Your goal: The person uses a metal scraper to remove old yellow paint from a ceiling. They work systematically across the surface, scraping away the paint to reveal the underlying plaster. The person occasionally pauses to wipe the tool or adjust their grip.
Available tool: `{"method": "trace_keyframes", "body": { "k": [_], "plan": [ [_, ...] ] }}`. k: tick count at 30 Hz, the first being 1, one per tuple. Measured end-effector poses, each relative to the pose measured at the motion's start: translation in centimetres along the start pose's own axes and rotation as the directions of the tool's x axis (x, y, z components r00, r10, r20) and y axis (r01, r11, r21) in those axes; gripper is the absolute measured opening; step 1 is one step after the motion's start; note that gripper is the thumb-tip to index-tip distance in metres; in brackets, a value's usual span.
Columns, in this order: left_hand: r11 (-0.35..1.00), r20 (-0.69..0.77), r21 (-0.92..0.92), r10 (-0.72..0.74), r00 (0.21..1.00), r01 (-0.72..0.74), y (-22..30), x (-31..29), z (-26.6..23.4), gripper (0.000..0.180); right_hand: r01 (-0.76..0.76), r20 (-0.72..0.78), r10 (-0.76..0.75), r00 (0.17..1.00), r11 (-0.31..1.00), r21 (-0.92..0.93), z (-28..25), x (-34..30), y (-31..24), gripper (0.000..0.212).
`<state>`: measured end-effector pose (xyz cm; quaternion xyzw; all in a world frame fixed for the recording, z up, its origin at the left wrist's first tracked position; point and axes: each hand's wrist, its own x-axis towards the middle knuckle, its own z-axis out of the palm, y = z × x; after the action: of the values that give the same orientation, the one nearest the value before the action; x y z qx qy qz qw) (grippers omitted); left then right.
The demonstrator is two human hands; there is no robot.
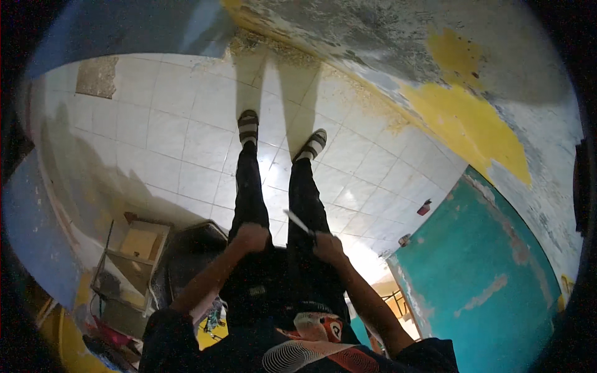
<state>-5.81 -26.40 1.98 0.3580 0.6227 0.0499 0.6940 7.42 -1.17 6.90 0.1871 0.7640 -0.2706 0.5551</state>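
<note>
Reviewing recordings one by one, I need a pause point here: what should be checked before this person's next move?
1. Pale blade held in the right hand: ok.
2. Left hand apart from the blade: ok.
3. Left hand empty: cannot tell; it looks closed, its palm hidden.
4. Left shoe and right shoe on the tiled floor: ok.
5. Floor free of debris: not ok; pale debris lies along the foot of the wall.

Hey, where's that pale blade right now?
In the head view, the pale blade juts from the right hand, just below the picture's centre, partly over the right trouser leg.
</note>
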Motion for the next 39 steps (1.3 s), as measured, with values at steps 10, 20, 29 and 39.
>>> {"method": "trace_keyframes", "body": {
  "k": [10,20,29,39],
  "plan": [
    [0.915,0.255,-0.241,0.383,0.888,-0.325,-2.0,2.9,2.2,0.027,0.291,0.323,-0.409,0.853,0.889,0.355,0.4,3.1,3.9,0.027],
    [0.921,-0.740,-0.332,-0.388,0.549,0.203,-33.6,47.3,1.1,0.027,0.130,-0.011,0.566,0.824,-0.169,0.977,10.1,47.1,17.6,0.012],
    [0.559,-0.902,-0.408,-0.124,0.413,-0.722,-28.9,61.0,-18.1,0.021,-0.036,-0.673,0.239,0.700,0.953,0.301,2.2,69.9,19.4,0.052],
    [0.978,-0.963,0.206,0.208,0.172,-0.032,-34.8,61.5,-12.3,0.012,0.221,-0.773,0.231,0.591,0.876,0.430,4.8,73.9,23.5,0.024]
  ]
}}
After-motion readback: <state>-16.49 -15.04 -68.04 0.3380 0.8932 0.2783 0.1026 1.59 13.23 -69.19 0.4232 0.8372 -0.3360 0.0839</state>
